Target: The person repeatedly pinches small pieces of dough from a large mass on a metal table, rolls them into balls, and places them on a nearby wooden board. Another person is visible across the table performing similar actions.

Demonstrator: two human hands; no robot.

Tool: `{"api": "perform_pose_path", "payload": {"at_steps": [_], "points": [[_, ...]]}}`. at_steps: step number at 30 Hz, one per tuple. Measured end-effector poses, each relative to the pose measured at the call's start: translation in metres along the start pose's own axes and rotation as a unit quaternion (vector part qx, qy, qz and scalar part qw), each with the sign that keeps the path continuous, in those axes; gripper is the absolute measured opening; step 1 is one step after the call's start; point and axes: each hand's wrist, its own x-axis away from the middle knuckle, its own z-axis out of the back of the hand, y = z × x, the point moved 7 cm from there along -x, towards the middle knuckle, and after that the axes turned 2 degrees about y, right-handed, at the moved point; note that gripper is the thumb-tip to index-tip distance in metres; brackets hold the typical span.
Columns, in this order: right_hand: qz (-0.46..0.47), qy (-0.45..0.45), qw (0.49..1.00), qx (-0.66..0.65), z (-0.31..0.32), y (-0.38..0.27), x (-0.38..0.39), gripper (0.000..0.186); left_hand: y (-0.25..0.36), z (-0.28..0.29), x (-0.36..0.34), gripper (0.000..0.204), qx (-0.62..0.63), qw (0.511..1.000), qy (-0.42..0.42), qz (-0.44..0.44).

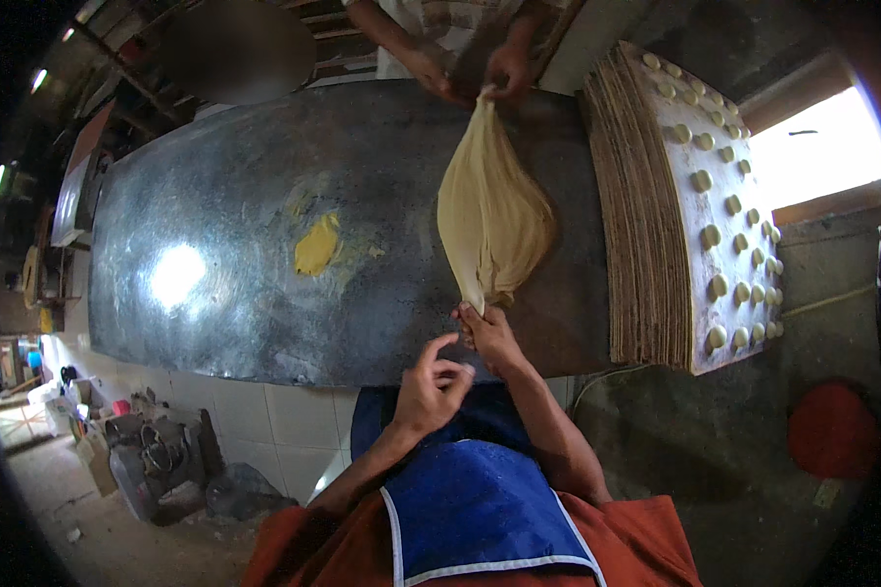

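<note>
Now, from my end of the feed, the pale dough [489, 201] spans the dark table [235, 323] just right of the frame's centre, drawn to a narrow neck at both ends and fanned into loose folds between. My right hand [489, 333], lower centre, is closed around the near neck, fingers wrapped snugly. My left hand [431, 382] sits just beside it, lower left of that grip, blurred, fingers curled apart with nothing in them. Up at the top of the frame, a co-worker's hand [509, 70] pinches the far neck; whether their other hand [433, 80] has hold of it too, I can't tell. Nor can I tell how much of the middle rests on the metal. The step looks like a two-ended stretch, so I'd want even tension, matched to the far side, no jerks: that thin neck looks the likeliest place to tear. Better, I'd say, to bring my left hand in on the near end and spread the load over a wider handful. I'd steer the folds clear of the yellow smear [316, 247] at centre left, and leave slack enough not to swing into the stacked boards [646, 215] at the right, with their dough balls [703, 181].
</note>
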Motion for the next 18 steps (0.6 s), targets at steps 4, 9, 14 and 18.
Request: {"api": "perform_pose_path", "payload": {"at_steps": [4, 9, 14, 18], "points": [[0.145, 0.114, 0.883, 0.432, 0.005, -0.015, 0.030, 0.023, -0.008, -0.011, -0.041, 0.059, 0.180, 0.981, -0.013, 0.070], [0.308, 0.090, 0.843, 0.432, 0.001, -0.053, 0.102, 0.009, -0.043, -0.083, -0.109, 0.028, 0.534, 0.749, -0.234, 0.314], [0.270, -0.249, 0.895, 0.254, -0.040, -0.080, 0.133, 0.023, -0.115, -0.057, -0.118, 0.024, 0.380, 0.877, -0.199, 0.217], [0.343, -0.176, 0.916, 0.106, -0.057, -0.112, 0.066, 0.039, -0.100, -0.011, -0.092, 0.029, 0.164, 0.965, -0.137, -0.153]]}}
